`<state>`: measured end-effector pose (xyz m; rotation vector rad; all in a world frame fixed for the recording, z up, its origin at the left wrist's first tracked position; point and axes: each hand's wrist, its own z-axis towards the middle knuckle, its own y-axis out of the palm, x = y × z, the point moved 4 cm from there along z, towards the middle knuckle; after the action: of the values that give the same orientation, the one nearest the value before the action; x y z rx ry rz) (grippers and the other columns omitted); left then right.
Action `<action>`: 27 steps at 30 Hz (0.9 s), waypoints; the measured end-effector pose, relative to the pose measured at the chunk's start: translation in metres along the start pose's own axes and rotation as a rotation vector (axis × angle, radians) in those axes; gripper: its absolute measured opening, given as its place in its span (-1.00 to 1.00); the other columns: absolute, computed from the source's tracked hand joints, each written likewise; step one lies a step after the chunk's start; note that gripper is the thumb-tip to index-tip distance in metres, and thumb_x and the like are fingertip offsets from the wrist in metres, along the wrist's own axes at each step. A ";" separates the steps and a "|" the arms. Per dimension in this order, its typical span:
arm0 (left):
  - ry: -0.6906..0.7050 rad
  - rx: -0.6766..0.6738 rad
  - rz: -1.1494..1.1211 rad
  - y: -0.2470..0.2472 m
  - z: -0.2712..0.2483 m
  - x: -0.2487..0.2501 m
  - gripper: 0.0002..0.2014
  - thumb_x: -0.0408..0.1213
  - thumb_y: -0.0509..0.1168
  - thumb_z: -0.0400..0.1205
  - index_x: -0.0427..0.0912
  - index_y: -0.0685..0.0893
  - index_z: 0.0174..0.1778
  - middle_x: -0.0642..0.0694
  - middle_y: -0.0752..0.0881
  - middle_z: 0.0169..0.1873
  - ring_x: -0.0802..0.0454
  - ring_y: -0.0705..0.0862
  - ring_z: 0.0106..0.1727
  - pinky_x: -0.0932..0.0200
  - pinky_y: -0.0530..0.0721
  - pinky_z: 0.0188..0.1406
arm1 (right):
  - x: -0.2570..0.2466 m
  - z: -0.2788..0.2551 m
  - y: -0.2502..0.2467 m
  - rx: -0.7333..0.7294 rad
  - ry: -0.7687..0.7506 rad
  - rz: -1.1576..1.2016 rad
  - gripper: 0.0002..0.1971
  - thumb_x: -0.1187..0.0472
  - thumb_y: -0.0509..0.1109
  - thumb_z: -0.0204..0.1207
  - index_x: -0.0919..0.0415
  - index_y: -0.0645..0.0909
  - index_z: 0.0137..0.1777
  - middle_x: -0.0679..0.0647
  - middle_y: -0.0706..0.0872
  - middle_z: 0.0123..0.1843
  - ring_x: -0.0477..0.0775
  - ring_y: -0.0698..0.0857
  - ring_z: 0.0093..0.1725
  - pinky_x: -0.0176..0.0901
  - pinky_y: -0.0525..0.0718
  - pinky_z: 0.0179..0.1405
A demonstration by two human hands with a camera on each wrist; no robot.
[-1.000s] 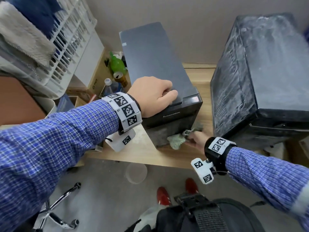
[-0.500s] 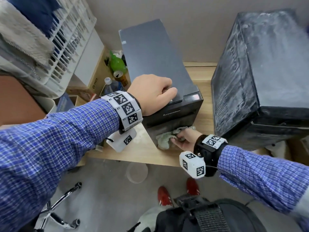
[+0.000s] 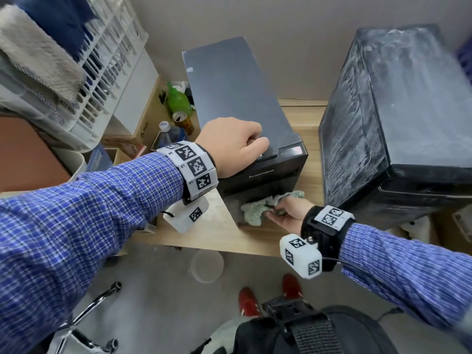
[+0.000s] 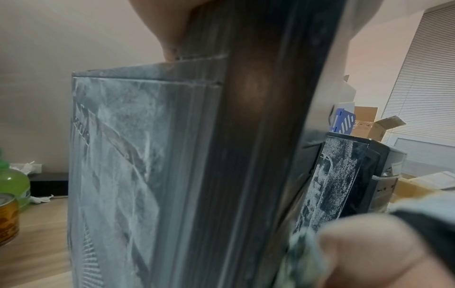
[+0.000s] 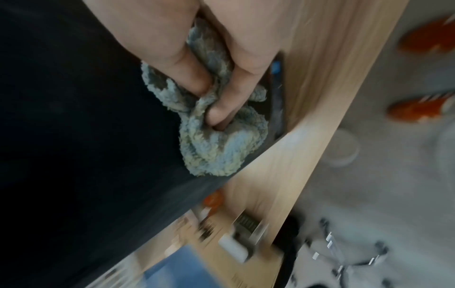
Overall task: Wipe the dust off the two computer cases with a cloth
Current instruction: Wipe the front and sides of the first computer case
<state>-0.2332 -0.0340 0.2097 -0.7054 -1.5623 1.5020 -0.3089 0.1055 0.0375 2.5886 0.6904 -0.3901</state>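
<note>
Cloth [image 3: 258, 209] is bunched up, greenish-grey terry, pressed against the lower front face of the smaller computer case [image 3: 235, 98]. My right hand [image 3: 286, 213] has it: fingers curled into the wad, thumb pinching from the other side, clear in the right wrist view [image 5: 221, 124]. Cloth sits near the case's bottom front corner, just above the tabletop [image 3: 212, 231]; can't tell if it touches the wood.

My left hand [image 3: 232, 144] is on the top front edge of that case, fingers curled over the edge, thumb side along the lid. In the left wrist view the fingers wrap over the top corner [image 4: 172, 29]; looks like a bracing grip, though most of the hand is out of that frame.

Smaller case: top panel dark and mostly clean, left side panel streaked with pale dust [image 4: 110, 155].

Larger computer case [image 3: 398, 118] stands on the same tabletop to the right, apart from the first, top and left side heavily coated in whitish dust.

Around: green bottle [image 3: 178, 100], drink can [image 3: 182, 118] and a capped water bottle [image 3: 168, 131] in a cardboard box left of the smaller case. White slatted crate [image 3: 107, 60] with towels further left. On the floor below: red shoes [image 3: 249, 301], chair base [image 3: 84, 318], a black backpack [image 3: 306, 333].
</note>
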 end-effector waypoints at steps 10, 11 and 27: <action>-0.020 0.027 0.002 0.000 0.002 -0.001 -0.64 0.05 0.09 0.63 -0.14 0.47 -0.34 -0.04 0.51 -0.53 0.01 0.47 -0.41 0.14 0.21 -0.46 | 0.067 0.068 0.023 0.109 0.155 -0.112 -0.65 0.52 0.21 0.64 0.44 0.40 0.41 0.38 0.57 0.20 0.30 0.64 -0.13 -0.05 0.75 -0.37; -0.023 0.026 0.002 -0.001 0.002 -0.001 -0.64 0.04 0.11 0.64 -0.13 0.44 -0.36 -0.04 0.50 -0.53 0.03 0.47 -0.42 0.14 0.21 -0.46 | 0.071 0.062 0.035 0.063 0.188 -0.118 -0.63 0.52 0.20 0.64 0.48 0.40 0.44 0.37 0.58 0.26 0.25 0.65 -0.11 -0.14 0.74 -0.39; -0.016 0.016 -0.008 0.000 0.000 0.001 -0.63 0.05 0.11 0.66 -0.16 0.48 -0.31 -0.05 0.53 -0.50 -0.06 0.51 -0.38 0.08 0.22 -0.44 | 0.008 -0.079 0.088 -0.336 0.360 0.146 -0.80 0.56 0.05 0.64 0.73 0.47 0.00 0.57 0.56 0.27 0.51 0.59 0.34 0.05 0.78 -0.33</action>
<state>-0.2332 -0.0333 0.2101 -0.6785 -1.5621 1.5160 -0.2440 0.0768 0.1325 2.3816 0.6152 0.2279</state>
